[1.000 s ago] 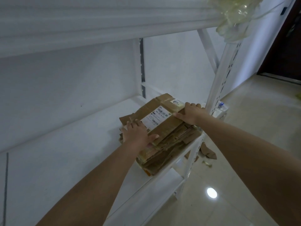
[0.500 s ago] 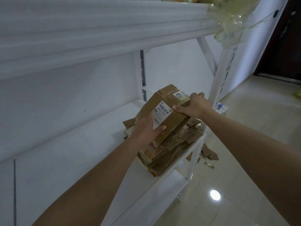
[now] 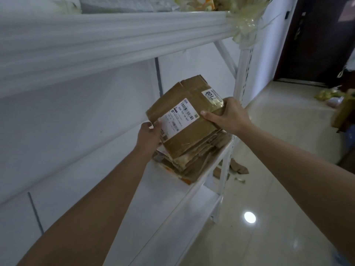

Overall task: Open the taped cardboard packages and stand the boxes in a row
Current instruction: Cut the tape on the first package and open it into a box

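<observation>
- The top package [image 3: 187, 120], a flattened brown cardboard piece with a white shipping label [image 3: 177, 120] and a small sticker reading 108, sat at the centre of the frame, tilted up off the stack [image 3: 189, 162] of similar flattened cardboard beneath it.
- The left hand [image 3: 148, 136] gripped the package's lower-left edge, thumb on the label face and the other fingers hidden behind the cardboard.
- The right hand [image 3: 229, 115] held the right edge, thumb laid flat across the top face just right of the label and fingers curled round the side.
- Both hands were clamped on this one package; neither was free.
- The package's long axis ran from lower left, near the left hand, toward the upper right, where the 108 sticker sat; the far end was raised and the near end appeared to rest on or just above the stack, though I could not tell which.
- The stack lay at the right end of the white shelf [image 3: 119, 189], touching its front edge, close to the upright post [image 3: 243, 77].
- Judged from this, the package was being lifted clear for opening; the two hands sat on opposite edges across the short axis, so either could hold it while the other worked at the brown tape.
- Cardboard scraps [image 3: 239, 167] lay on the tiled floor to the lower right of the shelf.
</observation>
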A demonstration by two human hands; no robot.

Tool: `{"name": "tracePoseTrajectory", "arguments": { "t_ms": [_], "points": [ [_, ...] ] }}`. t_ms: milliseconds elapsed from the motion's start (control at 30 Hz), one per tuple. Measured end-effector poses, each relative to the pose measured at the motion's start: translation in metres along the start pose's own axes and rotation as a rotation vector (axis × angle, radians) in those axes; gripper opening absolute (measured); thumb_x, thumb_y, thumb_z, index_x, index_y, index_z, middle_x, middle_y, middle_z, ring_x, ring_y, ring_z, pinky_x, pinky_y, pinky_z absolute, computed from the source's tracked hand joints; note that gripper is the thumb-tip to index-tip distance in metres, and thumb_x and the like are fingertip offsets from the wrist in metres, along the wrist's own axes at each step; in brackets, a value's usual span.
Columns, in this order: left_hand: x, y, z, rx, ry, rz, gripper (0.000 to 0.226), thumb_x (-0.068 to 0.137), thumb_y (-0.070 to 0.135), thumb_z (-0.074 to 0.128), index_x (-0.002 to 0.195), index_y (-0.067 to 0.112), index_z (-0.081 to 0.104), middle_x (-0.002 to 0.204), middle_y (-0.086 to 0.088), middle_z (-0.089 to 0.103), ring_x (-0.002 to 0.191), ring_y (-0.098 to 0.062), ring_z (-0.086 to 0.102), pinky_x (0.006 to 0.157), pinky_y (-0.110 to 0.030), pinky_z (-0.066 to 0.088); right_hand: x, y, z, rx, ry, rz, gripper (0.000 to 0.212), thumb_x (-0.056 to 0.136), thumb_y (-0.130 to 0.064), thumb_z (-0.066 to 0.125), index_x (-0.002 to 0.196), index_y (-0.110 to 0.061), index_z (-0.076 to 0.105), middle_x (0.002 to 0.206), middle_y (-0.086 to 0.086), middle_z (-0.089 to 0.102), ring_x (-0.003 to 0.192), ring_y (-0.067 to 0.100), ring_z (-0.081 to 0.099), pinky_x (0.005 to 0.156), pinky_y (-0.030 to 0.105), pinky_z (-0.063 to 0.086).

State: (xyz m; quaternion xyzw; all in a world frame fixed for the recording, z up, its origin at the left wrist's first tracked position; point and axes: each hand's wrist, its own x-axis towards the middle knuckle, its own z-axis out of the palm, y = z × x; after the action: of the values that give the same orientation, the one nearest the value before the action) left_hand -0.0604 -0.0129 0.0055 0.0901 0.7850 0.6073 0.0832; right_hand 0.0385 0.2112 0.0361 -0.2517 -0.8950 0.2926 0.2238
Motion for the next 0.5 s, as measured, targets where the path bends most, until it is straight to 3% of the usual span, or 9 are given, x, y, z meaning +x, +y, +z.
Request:
{"name": "tracePoseTrajectory", "arguments": {
  "t_ms": [67, 133, 233, 400, 500],
  "points": [
    [-0.011, -0.005, -0.008, -0.159, 0.015, -0.04, 0.054, 0.098, 0.049, 0.049, 0.132, 0.008, 0.049, 0.121, -0.007, 0.064, 0.106, -0.028, 0.065, 0.088, -0.045, 0.057, -0.022, 0.002, 0.004, 0.048, -0.025, 0.012, 0.106, 0.043, -0.1, 0.053, 0.109, -0.017, 0.057, 0.103, 0.003, 0.063, 0.09, 0.021, 0.064, 0.073, 0.039, 0.056],
    [-0.021, -0.013, -0.017, -0.168, 0.033, -0.016, 0.046, 0.099, 0.048, 0.047, 0.115, 0.007, 0.06, 0.109, -0.009, 0.069, 0.099, -0.026, 0.068, 0.088, -0.045, 0.057, -0.047, 0.001, 0.006, 0.091, -0.047, 0.024, 0.101, 0.049, -0.096, 0.056, 0.109, -0.015, 0.055, 0.103, 0.002, 0.063, 0.089, 0.018, 0.064, 0.069, 0.036, 0.055],
    [-0.046, -0.022, -0.034, -0.126, 0.079, 0.073, 0.033, 0.104, 0.037, 0.041, 0.091, 0.012, 0.059, 0.093, -0.003, 0.067, 0.09, -0.019, 0.065, 0.076, -0.029, 0.054, -0.078, -0.001, 0.012, 0.142, -0.102, 0.023, 0.064, 0.078, -0.078, 0.052, 0.098, -0.017, 0.051, 0.087, -0.004, 0.056, 0.077, 0.009, 0.056, 0.061, 0.028, 0.042],
    [-0.094, -0.039, -0.078, -0.187, 0.162, 0.122, 0.029, 0.105, 0.034, 0.038, 0.105, 0.013, 0.057, 0.103, -0.003, 0.066, 0.098, -0.019, 0.064, 0.083, -0.032, 0.053, -0.118, -0.039, 0.022, 0.318, -0.121, 0.007, 0.065, 0.087, -0.076, 0.035, 0.105, -0.014, 0.049, 0.086, -0.01, 0.056, 0.077, 0.005, 0.054, 0.071, 0.03, 0.042],
    [-0.129, -0.052, -0.113, -0.162, 0.194, 0.136, 0.031, 0.105, 0.037, 0.036, 0.108, 0.015, 0.058, 0.108, -0.004, 0.068, 0.102, -0.022, 0.065, 0.089, -0.04, 0.055, -0.148, -0.057, 0.037, 0.308, -0.159, -0.055, 0.077, 0.089, -0.076, 0.03, 0.103, -0.008, 0.065, 0.093, 0.005, 0.071, 0.088, 0.022, 0.067, 0.08, 0.039, 0.053]
  ]
}}
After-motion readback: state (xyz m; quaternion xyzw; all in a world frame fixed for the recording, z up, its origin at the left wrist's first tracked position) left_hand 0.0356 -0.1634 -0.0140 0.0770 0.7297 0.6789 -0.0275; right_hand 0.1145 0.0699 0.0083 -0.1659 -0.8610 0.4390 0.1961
